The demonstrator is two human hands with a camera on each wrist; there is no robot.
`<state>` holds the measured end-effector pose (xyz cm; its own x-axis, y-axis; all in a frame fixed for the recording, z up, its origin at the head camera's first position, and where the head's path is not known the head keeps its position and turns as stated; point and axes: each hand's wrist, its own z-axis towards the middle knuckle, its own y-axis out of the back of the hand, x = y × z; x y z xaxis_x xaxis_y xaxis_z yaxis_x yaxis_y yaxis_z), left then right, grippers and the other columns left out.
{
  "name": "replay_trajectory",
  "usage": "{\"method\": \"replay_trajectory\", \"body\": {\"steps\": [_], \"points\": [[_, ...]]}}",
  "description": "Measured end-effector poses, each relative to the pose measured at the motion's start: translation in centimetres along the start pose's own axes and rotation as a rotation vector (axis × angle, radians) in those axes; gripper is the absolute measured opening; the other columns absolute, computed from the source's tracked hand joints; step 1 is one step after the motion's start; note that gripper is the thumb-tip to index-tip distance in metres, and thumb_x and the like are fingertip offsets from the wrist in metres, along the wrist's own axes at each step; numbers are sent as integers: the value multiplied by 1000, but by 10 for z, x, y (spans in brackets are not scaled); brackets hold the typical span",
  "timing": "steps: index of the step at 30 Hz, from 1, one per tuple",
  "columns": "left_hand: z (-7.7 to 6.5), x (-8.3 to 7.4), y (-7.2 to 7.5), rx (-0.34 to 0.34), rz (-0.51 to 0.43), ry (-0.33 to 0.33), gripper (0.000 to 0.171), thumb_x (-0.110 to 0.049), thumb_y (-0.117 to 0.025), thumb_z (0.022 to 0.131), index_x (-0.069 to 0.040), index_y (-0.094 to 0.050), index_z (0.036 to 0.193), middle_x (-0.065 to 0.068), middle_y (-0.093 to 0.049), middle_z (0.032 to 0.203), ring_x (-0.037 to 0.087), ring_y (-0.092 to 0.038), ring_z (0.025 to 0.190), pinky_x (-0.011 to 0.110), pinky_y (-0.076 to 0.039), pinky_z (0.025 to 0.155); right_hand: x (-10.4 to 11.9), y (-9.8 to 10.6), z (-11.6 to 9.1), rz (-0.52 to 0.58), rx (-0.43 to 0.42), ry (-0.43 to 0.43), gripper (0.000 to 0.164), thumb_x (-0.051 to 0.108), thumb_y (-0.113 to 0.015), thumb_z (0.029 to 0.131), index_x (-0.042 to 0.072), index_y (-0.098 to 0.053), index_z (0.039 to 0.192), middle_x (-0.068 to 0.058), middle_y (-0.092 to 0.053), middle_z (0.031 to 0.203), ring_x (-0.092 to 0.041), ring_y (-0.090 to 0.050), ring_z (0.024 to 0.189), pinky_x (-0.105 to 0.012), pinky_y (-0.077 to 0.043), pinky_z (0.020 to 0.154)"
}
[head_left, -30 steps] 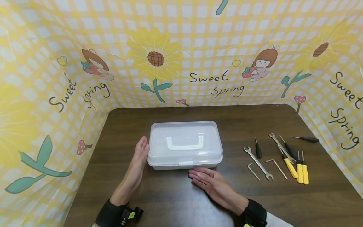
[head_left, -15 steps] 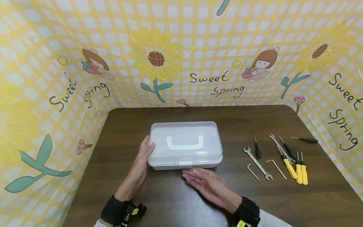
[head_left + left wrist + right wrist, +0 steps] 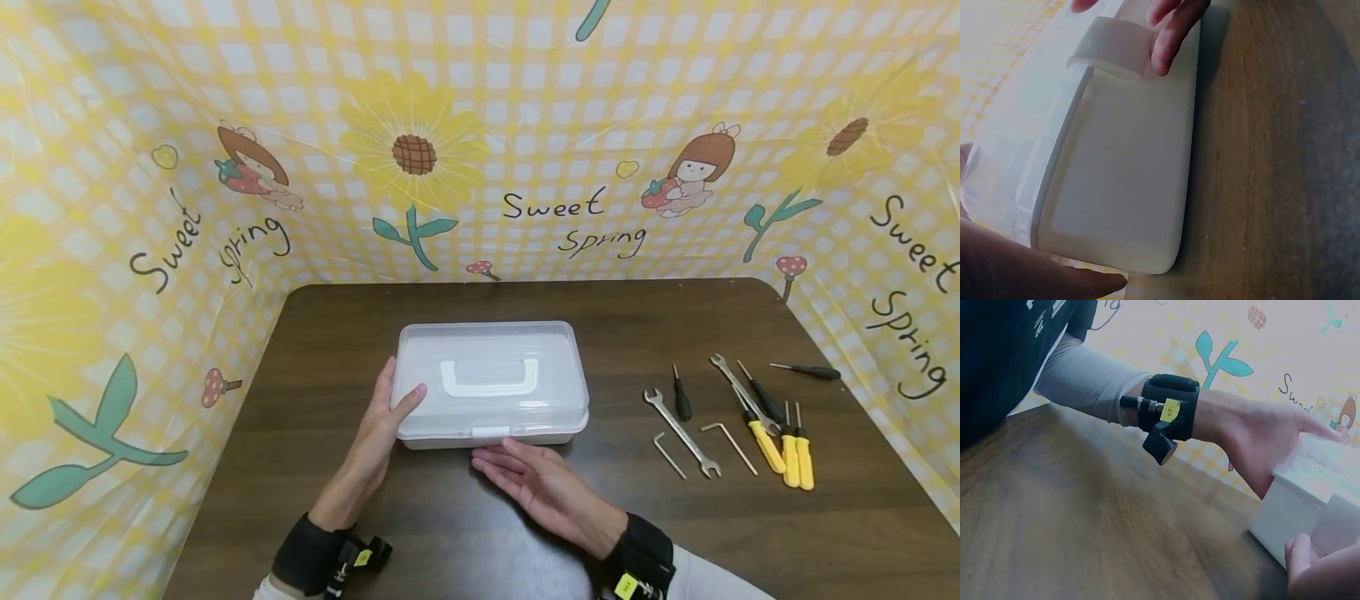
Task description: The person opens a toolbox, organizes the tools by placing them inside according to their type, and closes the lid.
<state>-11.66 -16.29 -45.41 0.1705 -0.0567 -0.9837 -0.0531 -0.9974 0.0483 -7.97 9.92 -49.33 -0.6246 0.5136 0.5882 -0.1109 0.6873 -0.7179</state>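
Observation:
A white plastic toolbox (image 3: 465,412) with a clear lid and a white handle (image 3: 491,388) sits closed on the table. My left hand (image 3: 378,423) holds its left end, thumb over the lid's edge and fingers along the side wall. At the front, my right hand (image 3: 543,492) has its fingertips right at the latch (image 3: 491,432), palm turned towards the box. In the left wrist view the fingertips (image 3: 1163,56) of the right hand lie beside the latch's lower edge. The right wrist view shows the left hand (image 3: 1254,437) around the box's end.
To the right lie a combination of loose tools: an open-ended wrench (image 3: 684,433), hex keys (image 3: 731,447), black screwdrivers (image 3: 681,396) and yellow-handled screwdrivers (image 3: 791,454). A yellow checked cloth (image 3: 480,125) hangs around the table's (image 3: 337,317) back and sides.
My left thumb has moved out from the fingers onto the lid, and the left hand now grips the end. My right hand has slid a little left along the front to the latch.

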Motion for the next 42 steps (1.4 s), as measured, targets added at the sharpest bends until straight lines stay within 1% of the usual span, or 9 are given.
{"method": "replay_trajectory", "body": {"steps": [6,10,16,20,25,31,37,40,42], "points": [[1,1,-2,-17,40,10,92,-47,-57,109,-18,3,172,5,5,179,28,4,164,58,1,130,1,-4,3,8,-25,-8,62,23,-61,110,-17,-36,150,-39,-46,152,-41,-52,142,-40,-43,118],[2,2,-4,-34,70,1,93,-49,-58,108,-18,2,172,6,3,179,28,2,164,57,-1,130,2,-7,5,29,-50,-13,64,25,-64,109,-16,-37,150,-39,-45,152,-42,-53,141,-41,-44,117],[1,2,-4,-37,81,-12,92,-46,-60,107,-20,0,172,3,0,179,26,-1,164,56,-2,131,2,-10,7,58,-85,-10,54,23,-65,108,-13,-43,141,-40,-50,146,-43,-58,135,-43,-46,115],[-1,1,-4,-30,88,-13,91,-46,-59,108,-21,0,172,2,-1,179,25,-1,164,56,-3,130,1,-12,8,46,-111,-2,51,23,-67,107,-13,-47,137,-39,-55,141,-42,-62,131,-43,-49,113],[0,2,-4,-32,101,-18,90,-46,-58,108,-21,0,172,3,-1,179,25,-1,164,56,-3,130,-1,-13,9,20,-142,26,46,23,-70,106,-13,-55,130,-37,-61,135,-39,-66,126,-42,-52,109],[0,2,-5,-43,111,-10,90,-44,-59,108,-20,-1,172,4,-2,179,26,-3,164,56,-3,131,-5,-13,11,17,-185,73,38,20,-73,103,-11,-63,123,-37,-64,131,-39,-67,124,-42,-53,106],[1,2,-4,-42,113,-12,91,-43,-60,108,-19,-1,172,4,-1,179,25,-1,164,56,-2,131,-10,-17,13,8,-243,113,43,19,-74,102,-14,-58,125,-32,-68,122,-39,-67,123,-41,-55,104],[1,2,-4,-43,113,-9,91,-44,-60,107,-18,0,172,4,-1,179,26,-1,164,56,-2,131,-12,-20,13,29,-280,119,45,19,-77,100,-13,-57,125,-29,-70,117,-39,-70,119,-40,-56,103],[1,2,-4,-44,111,-9,92,-44,-60,107,-18,0,172,4,-1,179,25,-1,164,56,-2,131,-14,-22,14,42,-304,128,43,17,-77,100,-12,-57,124,-27,-71,113,-38,-71,117,-39,-56,102]]}}
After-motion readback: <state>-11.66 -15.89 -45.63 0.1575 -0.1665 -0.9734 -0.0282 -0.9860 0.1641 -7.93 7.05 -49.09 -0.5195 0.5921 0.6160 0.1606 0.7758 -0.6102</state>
